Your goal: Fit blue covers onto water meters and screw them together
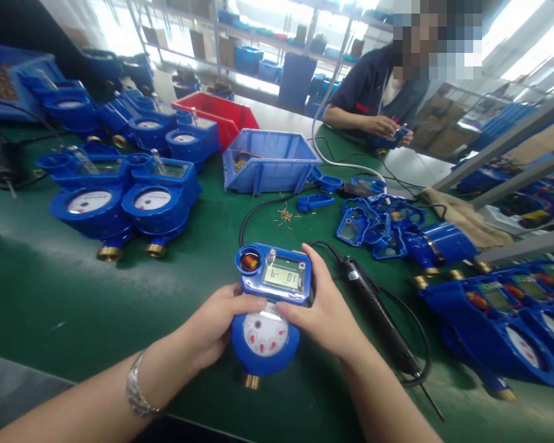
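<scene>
Both hands hold a blue water meter (268,307) over the green bench, its brass end pointing toward me. My left hand (215,320) grips its left side, thumb at the joint between display housing and dial. My right hand (325,304) wraps the right side, thumb meeting the same joint. The lit display (283,277) reads "b- 01". Below it, the white dial (265,335) carries small red pointers. A round opening at the housing's upper left shows something orange inside. To the right of the meter lies a black electric screwdriver (378,317) with its cord.
Finished-looking meters (159,200) stand at left. Loose screws (285,215) lie before a blue bin (272,163); a red bin (221,114) is behind. Blue frames (353,221) and more meters (498,326) fill the right. Across the bench, a co-worker (373,92) handles a blue part.
</scene>
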### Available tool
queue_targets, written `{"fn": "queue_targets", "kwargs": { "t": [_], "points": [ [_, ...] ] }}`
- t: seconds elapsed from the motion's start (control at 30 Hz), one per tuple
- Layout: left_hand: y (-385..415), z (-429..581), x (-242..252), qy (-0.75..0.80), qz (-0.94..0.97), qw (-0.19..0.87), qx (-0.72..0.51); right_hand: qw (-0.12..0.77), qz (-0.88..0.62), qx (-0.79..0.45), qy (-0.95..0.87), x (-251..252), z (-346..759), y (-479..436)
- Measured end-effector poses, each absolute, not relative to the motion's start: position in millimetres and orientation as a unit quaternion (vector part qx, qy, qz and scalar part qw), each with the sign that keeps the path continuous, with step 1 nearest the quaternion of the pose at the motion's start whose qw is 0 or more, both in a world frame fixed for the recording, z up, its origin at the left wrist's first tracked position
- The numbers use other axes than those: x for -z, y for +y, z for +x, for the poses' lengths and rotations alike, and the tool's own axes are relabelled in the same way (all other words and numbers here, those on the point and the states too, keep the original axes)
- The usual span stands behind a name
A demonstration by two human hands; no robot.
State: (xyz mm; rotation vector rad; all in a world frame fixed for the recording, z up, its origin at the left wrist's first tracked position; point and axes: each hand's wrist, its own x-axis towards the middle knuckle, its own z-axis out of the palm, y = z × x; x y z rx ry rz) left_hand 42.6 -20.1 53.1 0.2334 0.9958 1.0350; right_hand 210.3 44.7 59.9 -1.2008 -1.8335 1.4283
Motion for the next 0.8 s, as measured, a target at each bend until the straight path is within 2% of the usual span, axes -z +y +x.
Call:
{"fn": "queue_targets", "kwargs": {
  "t": [0.13, 0.33, 0.43, 0.63, 0.8],
  "points": [
    [-26.4, 44.6, -53.4, 0.471, 0.153, 0.732, -0.467, 0.3, -0.424, -0.572, -0.635, -57.0, 209.0, 52.8],
    [-52.2, 41.3, -30.1, 0.482, 0.226, 0.627, -0.568, 0.352, -0.407, -0.625, -0.566, -55.1, 209.1, 55.9],
    [-55.2, 37.1, -19.5, 0.441, 0.264, 0.655, -0.553, 0.364, -0.409, -0.628, -0.553, -56.3, 207.8, 56.2],
    [-35.1, 24.2, -24.0, 0.364, 0.28, 0.767, -0.448, 0.386, -0.418, -0.62, -0.54, -52.6, 206.2, 56.3],
    [-30.2, 14.6, -18.2, 0.357, 0.354, 0.756, -0.419, 0.402, -0.414, -0.624, -0.528, -48.5, 205.6, 57.3]
  ]
}}
